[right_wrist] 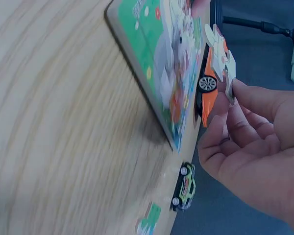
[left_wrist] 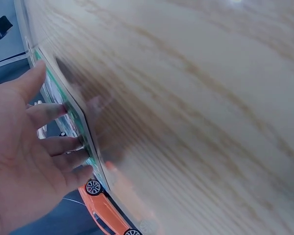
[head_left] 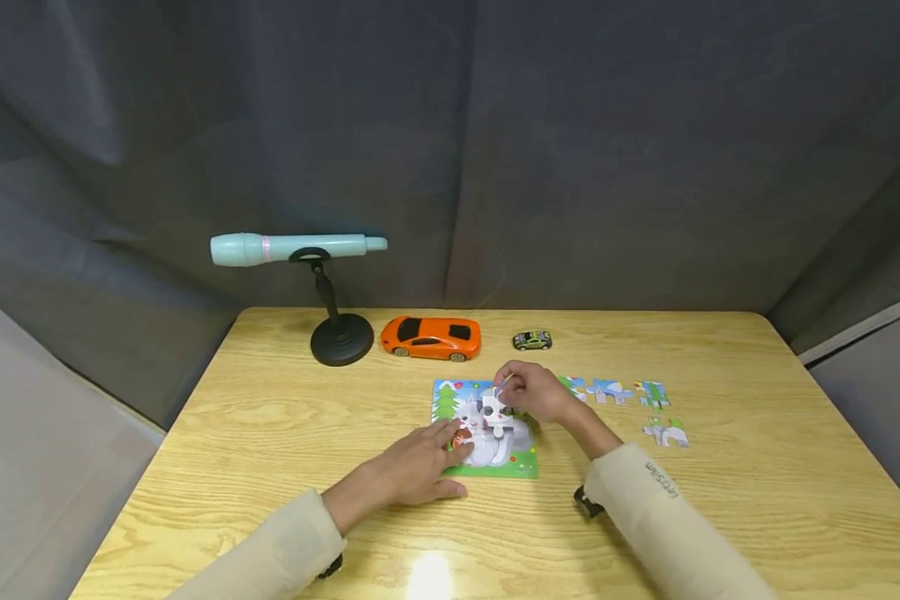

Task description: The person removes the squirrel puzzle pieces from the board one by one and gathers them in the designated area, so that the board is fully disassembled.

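Dark curtain (head_left: 607,150) up far beyond right hand (head_left: 534,392). Wood table (head_left: 307,433) below the grip, running out to both sides. Pale blue mic (head_left: 300,247) lying across black stand (head_left: 342,340), well left of the grip and farther back. Puzzle board (head_left: 521,468) directly under the grip, squirrel picture on it. Orange car (head_left: 431,339) beyond grip, to the left. Left hand (head_left: 417,467) left of grip and nearer the person: fingers spread, touching the board's left side. Right hand: thumb and fingers together, pinching a piece (right_wrist: 218,58), which is tilted and raised over the board. Small car (head_left: 532,340) beyond grip, slightly right. Loose pieces (head_left: 610,392) right of grip: some in a row, one nearer the person.
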`<move>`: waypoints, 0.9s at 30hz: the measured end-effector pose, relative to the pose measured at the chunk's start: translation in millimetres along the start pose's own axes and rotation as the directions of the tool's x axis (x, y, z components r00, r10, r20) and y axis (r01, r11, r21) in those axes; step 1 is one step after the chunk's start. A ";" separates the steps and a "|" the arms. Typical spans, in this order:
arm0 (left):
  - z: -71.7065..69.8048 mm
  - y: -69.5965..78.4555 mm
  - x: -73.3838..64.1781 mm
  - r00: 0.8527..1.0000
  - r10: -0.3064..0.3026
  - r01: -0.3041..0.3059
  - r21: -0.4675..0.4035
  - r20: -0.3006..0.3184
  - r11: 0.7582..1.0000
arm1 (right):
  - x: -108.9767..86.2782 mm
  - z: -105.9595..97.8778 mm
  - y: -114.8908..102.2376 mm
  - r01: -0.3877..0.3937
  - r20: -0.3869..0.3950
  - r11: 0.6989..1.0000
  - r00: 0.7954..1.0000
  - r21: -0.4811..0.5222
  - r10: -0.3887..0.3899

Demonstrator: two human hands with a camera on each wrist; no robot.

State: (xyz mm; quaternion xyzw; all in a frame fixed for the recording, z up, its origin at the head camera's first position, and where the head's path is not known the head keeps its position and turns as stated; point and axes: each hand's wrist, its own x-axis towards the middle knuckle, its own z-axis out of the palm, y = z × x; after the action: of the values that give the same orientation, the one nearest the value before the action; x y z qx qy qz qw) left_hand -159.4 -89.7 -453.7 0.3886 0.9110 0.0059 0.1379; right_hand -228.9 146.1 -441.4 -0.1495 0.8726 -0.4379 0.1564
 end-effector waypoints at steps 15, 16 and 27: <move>2.9 3.5 -0.6 0.999 0.000 -0.002 -0.034 -0.040 0.999 | -31.6 -41.7 33.9 0.005 0.007 1.000 1.000 0.011 -0.005; 3.0 3.5 -0.3 0.999 0.000 -0.002 -0.032 -0.041 0.999 | -34.2 -45.3 36.7 0.007 0.007 1.000 1.000 0.013 -0.007; 3.8 2.7 0.0 0.996 0.029 -0.034 -0.053 -0.082 0.998 | -61.7 -81.6 54.3 -0.049 -0.027 0.999 0.998 -0.005 0.049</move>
State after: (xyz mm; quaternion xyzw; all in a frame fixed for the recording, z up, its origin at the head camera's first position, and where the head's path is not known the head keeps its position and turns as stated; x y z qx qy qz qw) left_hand -156.5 -88.2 -457.0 0.3984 0.9091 0.0485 0.1112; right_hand -212.7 260.2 -430.4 -0.1226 0.8794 -0.4332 0.1550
